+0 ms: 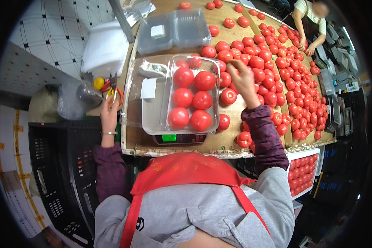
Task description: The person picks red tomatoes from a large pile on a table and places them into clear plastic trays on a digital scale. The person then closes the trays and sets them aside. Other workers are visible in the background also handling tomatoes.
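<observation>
A clear plastic clamshell box (217,122) stands with its lid folded out to the left, on a scale (179,139) with a lit green display. Several red tomatoes (183,97) sit inside it in two columns. My right hand (243,79) is just right of the box, over loose tomatoes (228,96). Its fingertips reach a tomato (222,65) by the box's upper right rim; whether they grip it is unclear. To the left, my left hand (109,108) has its fingertips at the handles of orange-handled scissors (120,96); a firm hold cannot be made out.
Many tomatoes (307,102) cover the right of the wooden table (232,142). Another clear clamshell (190,26) lies open behind. White sheets (105,49) are at the left, above black crates (54,155). A co-worker's hands (307,48) are among the tomatoes at the far right.
</observation>
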Demonstrator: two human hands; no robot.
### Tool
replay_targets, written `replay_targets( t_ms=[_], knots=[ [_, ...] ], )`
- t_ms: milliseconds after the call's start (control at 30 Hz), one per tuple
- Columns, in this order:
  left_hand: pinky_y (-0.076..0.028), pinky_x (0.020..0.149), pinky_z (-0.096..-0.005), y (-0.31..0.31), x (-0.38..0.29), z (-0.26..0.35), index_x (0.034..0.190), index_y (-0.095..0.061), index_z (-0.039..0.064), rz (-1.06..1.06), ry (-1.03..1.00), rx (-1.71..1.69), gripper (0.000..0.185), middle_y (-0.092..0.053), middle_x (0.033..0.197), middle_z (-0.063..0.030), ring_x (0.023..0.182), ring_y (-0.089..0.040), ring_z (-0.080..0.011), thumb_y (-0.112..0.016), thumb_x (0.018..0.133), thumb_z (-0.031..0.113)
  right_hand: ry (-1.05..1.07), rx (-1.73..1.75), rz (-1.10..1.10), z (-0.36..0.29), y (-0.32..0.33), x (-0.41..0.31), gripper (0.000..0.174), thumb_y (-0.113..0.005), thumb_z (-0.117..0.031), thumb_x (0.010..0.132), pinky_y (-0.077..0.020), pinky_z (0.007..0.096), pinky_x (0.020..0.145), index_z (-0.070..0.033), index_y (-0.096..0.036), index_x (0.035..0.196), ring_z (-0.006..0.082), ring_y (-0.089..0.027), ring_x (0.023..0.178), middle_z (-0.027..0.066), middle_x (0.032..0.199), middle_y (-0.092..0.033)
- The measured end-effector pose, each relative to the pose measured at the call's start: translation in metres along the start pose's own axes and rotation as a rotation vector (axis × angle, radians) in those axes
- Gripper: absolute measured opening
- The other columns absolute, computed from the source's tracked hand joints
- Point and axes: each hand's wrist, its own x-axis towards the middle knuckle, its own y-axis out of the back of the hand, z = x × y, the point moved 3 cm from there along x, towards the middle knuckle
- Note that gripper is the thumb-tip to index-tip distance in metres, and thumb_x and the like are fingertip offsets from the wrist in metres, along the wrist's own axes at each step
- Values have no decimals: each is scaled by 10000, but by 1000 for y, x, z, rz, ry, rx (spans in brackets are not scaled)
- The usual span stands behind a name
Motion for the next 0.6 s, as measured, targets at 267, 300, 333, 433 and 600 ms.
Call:
replay_targets(
  t_ms=[267,300,333,433,600],
  knots=[
    [-416,999,-279,-16,18,-31,1317,-545,-29,-169,266,-145,473,-609,1199,-68,1126,-553,-138,-556,1005,327,199,-195,-284,-30,-39,-21,609,-744,-301,770,-491,427,916,-93,-547,1308,314,-624,1073,182,1155,-626],
    [-421,990,-275,-19,20,-29,1312,-549,-26,-215,228,-150,467,-611,1181,-61,1107,-559,-136,-552,1006,326,199,-358,-309,-32,-51,-20,637,-734,-335,761,-460,452,923,-130,-524,1327,321,-629,1044,178,1138,-626],
    [-436,924,-317,-21,20,-28,1437,-446,75,-272,254,-21,568,-601,1288,-117,1188,-572,-232,-499,1009,444,188,-479,-343,-34,-61,-18,636,-730,-343,757,-451,460,918,-126,-525,1319,335,-632,1026,172,1121,-633],
    [-452,862,-301,-23,18,-20,1435,-447,78,-362,297,-22,545,-630,1232,-123,1114,-615,-224,-487,1018,426,90,-647,-462,-32,-74,-7,582,-711,-327,783,-471,463,903,-108,-536,1293,363,-616,1064,174,1149,-635],
    [-542,817,-359,4,12,17,1427,-436,67,-497,434,-424,583,-663,1153,-189,991,-690,-284,-354,1039,494,0,-236,-368,-19,-70,-6,536,-700,-311,813,-478,529,849,-98,-538,1277,379,-621,1042,217,1082,-645]
  ],
)
